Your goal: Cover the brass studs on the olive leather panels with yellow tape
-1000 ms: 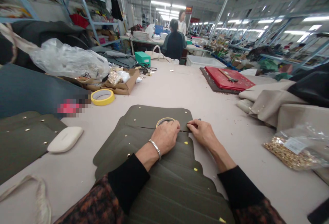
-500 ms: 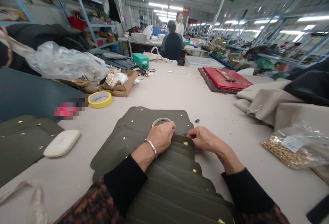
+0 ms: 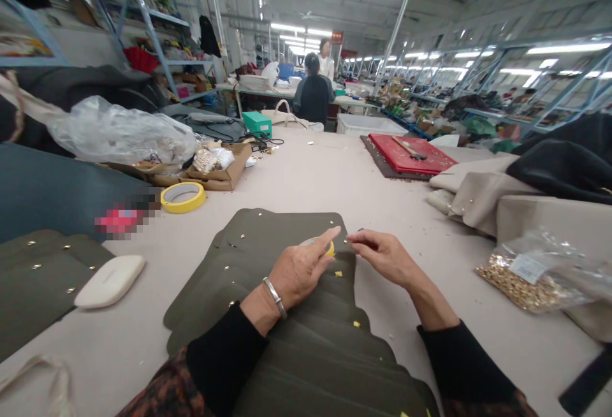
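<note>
Dark olive sheets point(image 3: 296, 334) lie in overlapping layers in front of me, with small metal studs and yellow tape bits on them. My left hand point(image 3: 297, 273), a silver bracelet at its wrist, is over the stack. It holds a small roll of yellow tape point(image 3: 330, 249), mostly hidden behind its fingers. At the stack's upper right edge is my right hand point(image 3: 385, 257), thumb and index finger pinched beside a stud; whatever is between the fingertips is too small to make out.
A larger yellow tape roll point(image 3: 183, 197), a white case point(image 3: 109, 282) and more olive sheets point(image 3: 43, 277) are left. Rightward lie a bag of gold-coloured parts point(image 3: 528, 280) and beige pieces point(image 3: 478, 200). A hammer point(image 3: 410, 148) rests on a red slab point(image 3: 389, 160). Two people are beyond.
The view has tilted up slightly. My left hand and the small tape roll have shifted right, and its fingers have straightened. The upper sheet's edge no longer stands out beside my right fingertips.
</note>
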